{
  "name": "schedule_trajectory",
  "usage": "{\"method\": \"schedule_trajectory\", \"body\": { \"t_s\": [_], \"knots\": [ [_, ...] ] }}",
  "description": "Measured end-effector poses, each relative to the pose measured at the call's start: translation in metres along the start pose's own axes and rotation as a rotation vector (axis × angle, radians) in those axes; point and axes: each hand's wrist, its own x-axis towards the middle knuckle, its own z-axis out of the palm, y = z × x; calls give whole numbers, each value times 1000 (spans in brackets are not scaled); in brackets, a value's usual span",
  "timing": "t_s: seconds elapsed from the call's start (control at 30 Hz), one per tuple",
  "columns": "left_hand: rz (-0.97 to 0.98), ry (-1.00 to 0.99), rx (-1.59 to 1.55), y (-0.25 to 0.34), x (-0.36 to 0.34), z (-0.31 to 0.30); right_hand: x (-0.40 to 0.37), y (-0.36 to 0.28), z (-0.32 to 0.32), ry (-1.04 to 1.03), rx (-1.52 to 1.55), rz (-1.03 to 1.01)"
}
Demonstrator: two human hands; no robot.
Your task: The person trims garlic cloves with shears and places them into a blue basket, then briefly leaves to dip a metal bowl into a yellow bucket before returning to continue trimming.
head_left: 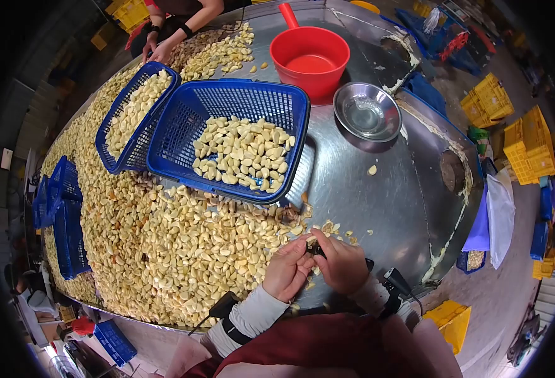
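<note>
My left hand [287, 268] is closed near the front edge of the metal table, fingers curled and meeting the right hand's fingertips. A pale garlic clove [311, 240] shows at the fingertips where both hands meet. My right hand [341, 263] is closed around a small dark tool [316, 249], probably a knife; its blade is hidden by the fingers. Left of the hands spreads a large heap of garlic cloves [195, 252]. Bits of skin and loose cloves lie just beyond my fingertips.
A blue basket [227, 85] with cloves stands ahead, beside a fuller blue basket [106, 135] touched by another person's hands [157, 49]. A red saucepan-shaped scoop [309, 75] and steel bowl [367, 112] stand on the metal table [378, 201]. Yellow crates [529, 145] stand right.
</note>
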Motion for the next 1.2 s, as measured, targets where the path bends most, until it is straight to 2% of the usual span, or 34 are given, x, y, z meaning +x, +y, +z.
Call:
{"method": "schedule_trajectory", "body": {
  "t_s": [0.1,0.17,0.2,0.27,0.33,0.4,0.43,0.47,0.5,0.53,0.6,0.63,0.67,0.73,0.77,0.83,0.87,0.9,0.97,1.0,1.07,1.1,1.17,1.2],
  "knots": [
    [31,-21,-2,-3,0,0,-3,6,8,-9,41,29],
    [8,101,68,-2,-2,8,-6,23,24,118,228,27],
    [8,102,69,1,-4,10,-8,30,25,119,228,27],
    [156,71,403,10,-8,17,-12,44,23,-243,1290,812],
    [849,67,1050,47,-6,46,-14,46,26,-215,1178,817],
    [1257,73,1473,104,-1,87,-18,49,41,-201,1065,817],
    [1533,326,1873,119,6,95,-21,55,57,11,656,444],
    [1610,350,1809,122,4,96,-21,56,65,209,240,64],
    [1692,367,1746,126,4,98,-17,46,60,212,240,51],
    [1699,368,1748,120,2,88,-17,32,54,83,43,33],
    [1184,111,1699,89,-2,37,-19,19,57,-212,-264,31],
    [1225,129,1861,79,5,17,-16,25,62,-207,-258,28],
    [1174,147,1953,73,6,0,-12,37,69,-209,-322,74],
    [1143,180,1938,47,-2,-45,4,42,54,-297,-446,210],
    [1123,213,1916,41,-3,-57,11,46,45,-298,-444,212],
    [1199,115,1846,26,8,-56,12,59,31,-291,-153,285],
    [1204,118,1857,22,18,-54,9,70,33,-189,-39,226],
    [1213,126,1861,19,31,-50,9,75,40,-193,-46,221],
    [1230,111,2056,14,59,-42,9,78,44,-75,357,227],
    [1236,116,2038,13,63,-40,6,73,41,-81,341,225],
    [939,153,2130,15,67,-35,3,57,38,-190,1109,708],
    [940,158,2130,17,65,-34,-1,55,36,-193,1109,706],
    [759,141,1857,26,54,-35,-8,53,37,-199,1140,710],
    [495,85,1730,38,42,-20,-10,52,39,-200,1151,715]
  ]
}}
